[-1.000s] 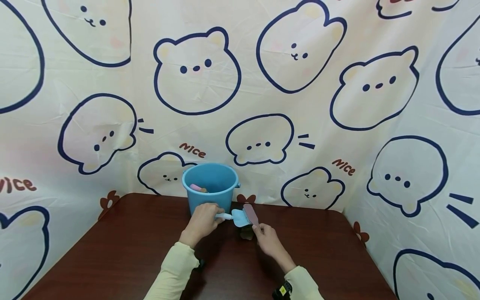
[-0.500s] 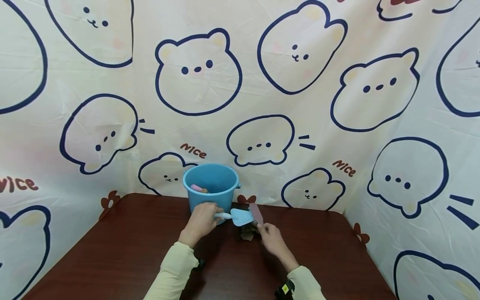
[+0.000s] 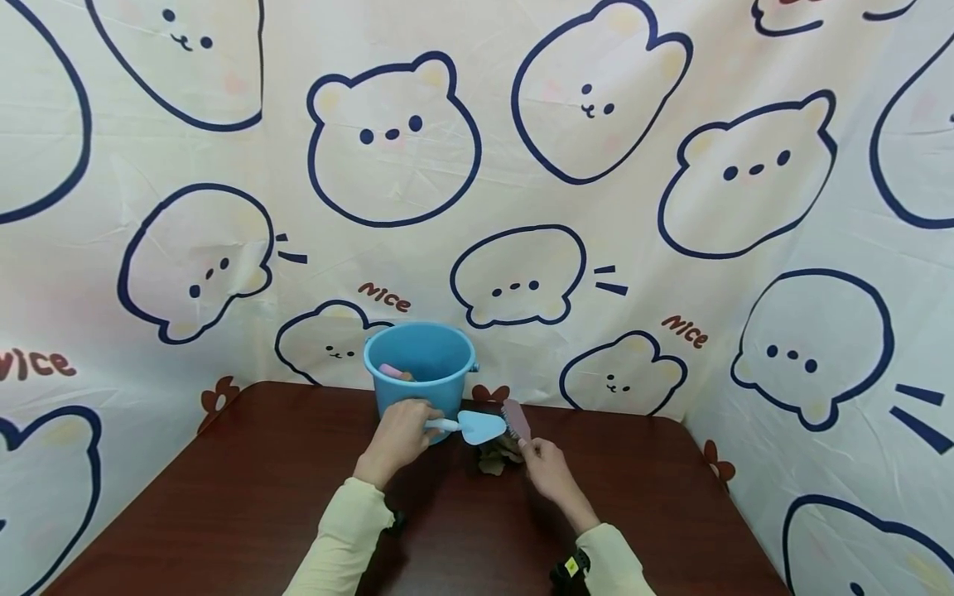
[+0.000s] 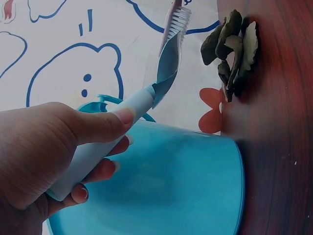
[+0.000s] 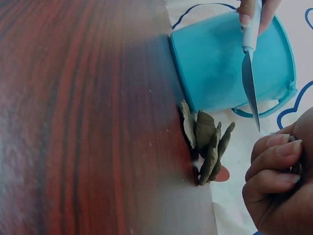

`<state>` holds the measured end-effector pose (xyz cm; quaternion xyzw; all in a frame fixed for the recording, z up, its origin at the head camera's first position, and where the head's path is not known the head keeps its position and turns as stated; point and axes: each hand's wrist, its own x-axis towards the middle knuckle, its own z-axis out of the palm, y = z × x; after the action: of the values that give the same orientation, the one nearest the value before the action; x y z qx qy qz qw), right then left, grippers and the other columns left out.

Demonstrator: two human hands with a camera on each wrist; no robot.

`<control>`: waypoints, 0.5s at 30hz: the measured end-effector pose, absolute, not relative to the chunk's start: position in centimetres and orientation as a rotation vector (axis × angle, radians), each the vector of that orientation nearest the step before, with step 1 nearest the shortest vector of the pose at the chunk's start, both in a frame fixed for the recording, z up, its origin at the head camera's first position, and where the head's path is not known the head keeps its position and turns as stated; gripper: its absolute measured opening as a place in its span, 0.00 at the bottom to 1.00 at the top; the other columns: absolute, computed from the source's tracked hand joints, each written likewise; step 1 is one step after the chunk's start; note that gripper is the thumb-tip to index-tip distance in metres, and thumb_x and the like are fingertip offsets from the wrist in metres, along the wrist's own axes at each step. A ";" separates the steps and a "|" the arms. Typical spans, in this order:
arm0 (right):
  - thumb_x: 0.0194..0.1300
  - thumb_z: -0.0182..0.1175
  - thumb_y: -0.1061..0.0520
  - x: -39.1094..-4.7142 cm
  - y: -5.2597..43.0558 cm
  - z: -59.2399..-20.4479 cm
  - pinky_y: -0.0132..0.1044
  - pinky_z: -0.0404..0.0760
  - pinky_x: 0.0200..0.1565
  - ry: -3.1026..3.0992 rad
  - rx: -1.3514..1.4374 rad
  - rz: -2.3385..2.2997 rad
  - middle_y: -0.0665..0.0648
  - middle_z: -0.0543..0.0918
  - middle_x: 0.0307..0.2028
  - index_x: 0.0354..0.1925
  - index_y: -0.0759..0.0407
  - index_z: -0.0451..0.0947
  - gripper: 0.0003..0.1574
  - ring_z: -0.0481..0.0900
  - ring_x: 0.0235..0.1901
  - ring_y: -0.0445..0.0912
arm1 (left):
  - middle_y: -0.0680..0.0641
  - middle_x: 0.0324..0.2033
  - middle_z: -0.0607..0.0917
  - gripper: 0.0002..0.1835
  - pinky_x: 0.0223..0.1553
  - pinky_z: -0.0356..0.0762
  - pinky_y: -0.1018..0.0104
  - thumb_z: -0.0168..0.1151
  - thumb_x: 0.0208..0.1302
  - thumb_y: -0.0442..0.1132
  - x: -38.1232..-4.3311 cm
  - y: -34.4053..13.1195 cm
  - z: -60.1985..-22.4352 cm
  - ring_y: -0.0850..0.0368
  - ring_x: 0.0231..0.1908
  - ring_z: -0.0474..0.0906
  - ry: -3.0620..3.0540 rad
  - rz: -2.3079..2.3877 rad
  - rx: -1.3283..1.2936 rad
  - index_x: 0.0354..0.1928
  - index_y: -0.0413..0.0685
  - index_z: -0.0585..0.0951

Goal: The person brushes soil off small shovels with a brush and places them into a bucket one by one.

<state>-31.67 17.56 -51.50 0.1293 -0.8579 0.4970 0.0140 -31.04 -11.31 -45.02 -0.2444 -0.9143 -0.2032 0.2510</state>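
Observation:
My left hand (image 3: pixel 398 439) grips the handle of a light blue toy trowel (image 3: pixel 482 427), thumb on top and fingers curled underneath. In my right hand (image 3: pixel 551 472) is a mauve brush (image 3: pixel 517 420), held by its handle with its bristles facing the trowel. The bristles meet or nearly meet the blade tip; in the left wrist view the brush (image 4: pixel 177 22) overlaps the blade's end. Below both tools, on the table, lies a clump of flat grey-green pieces (image 4: pixel 234 51), clay-like, partly hidden in the head view. My right palm hides the brush's handle.
A blue bucket (image 3: pixel 447 393) stands at the table's back edge, just behind my left hand. Inside it lies a pink and tan object (image 3: pixel 393 372). The dark brown table (image 3: pixel 283 488) meets a cartoon-printed cloth wall (image 3: pixel 522 356) at the back.
My right hand and the brush have shifted to the right, along the trowel blade towards its tip. More of the blade and of the clump below now shows. The left hand has barely moved.

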 end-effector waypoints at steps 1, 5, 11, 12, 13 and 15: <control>0.82 0.45 0.45 -31.7 17.7 -51.5 0.35 0.62 0.19 -2.670 0.397 1.549 0.49 0.65 0.15 0.34 0.70 0.71 0.30 0.58 0.14 0.42 | 0.47 0.34 0.91 0.11 0.46 0.84 0.53 0.79 0.53 0.34 -31.0 -11.3 -45.0 0.53 0.37 0.86 -2.492 -0.563 -0.661 0.40 0.43 0.91; 0.82 0.46 0.46 -31.9 18.1 -51.3 0.35 0.62 0.20 -2.663 0.358 1.528 0.49 0.66 0.15 0.35 0.73 0.72 0.30 0.59 0.15 0.42 | 0.47 0.35 0.91 0.11 0.46 0.84 0.52 0.78 0.55 0.36 -31.1 -11.4 -45.0 0.53 0.38 0.86 -2.514 -0.624 -0.647 0.41 0.44 0.91; 0.82 0.47 0.47 -31.9 18.3 -50.7 0.36 0.64 0.21 -2.628 0.315 1.508 0.50 0.68 0.16 0.36 0.73 0.73 0.29 0.62 0.16 0.43 | 0.51 0.30 0.89 0.08 0.38 0.81 0.58 0.75 0.60 0.37 -31.2 -11.5 -45.3 0.60 0.30 0.80 -2.554 -0.798 -0.657 0.41 0.44 0.90; 0.82 0.47 0.47 -31.8 18.3 -50.6 0.35 0.64 0.20 -2.621 0.312 1.516 0.50 0.68 0.16 0.36 0.73 0.73 0.29 0.62 0.16 0.43 | 0.53 0.28 0.88 0.08 0.36 0.80 0.60 0.74 0.60 0.37 -31.3 -11.4 -45.3 0.61 0.28 0.78 -2.560 -0.825 -0.661 0.41 0.44 0.90; 0.81 0.47 0.47 -31.8 18.3 -50.5 0.35 0.64 0.20 -2.612 0.308 1.526 0.50 0.68 0.16 0.36 0.72 0.73 0.28 0.62 0.15 0.43 | 0.54 0.27 0.87 0.07 0.35 0.78 0.61 0.74 0.61 0.37 -31.3 -11.4 -45.4 0.62 0.27 0.76 -2.564 -0.847 -0.668 0.40 0.44 0.90; 0.81 0.48 0.46 -31.8 18.3 -50.2 0.35 0.63 0.20 -2.596 0.302 1.542 0.50 0.68 0.16 0.35 0.69 0.73 0.28 0.61 0.15 0.42 | 0.55 0.25 0.86 0.06 0.34 0.77 0.62 0.73 0.62 0.37 -31.4 -11.4 -45.4 0.63 0.26 0.75 -2.564 -0.880 -0.678 0.39 0.44 0.90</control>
<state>-31.79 18.32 -50.23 0.0994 -0.8542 0.5075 0.0535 -31.39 -11.40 -45.40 -0.2390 -0.9038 -0.3103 0.1726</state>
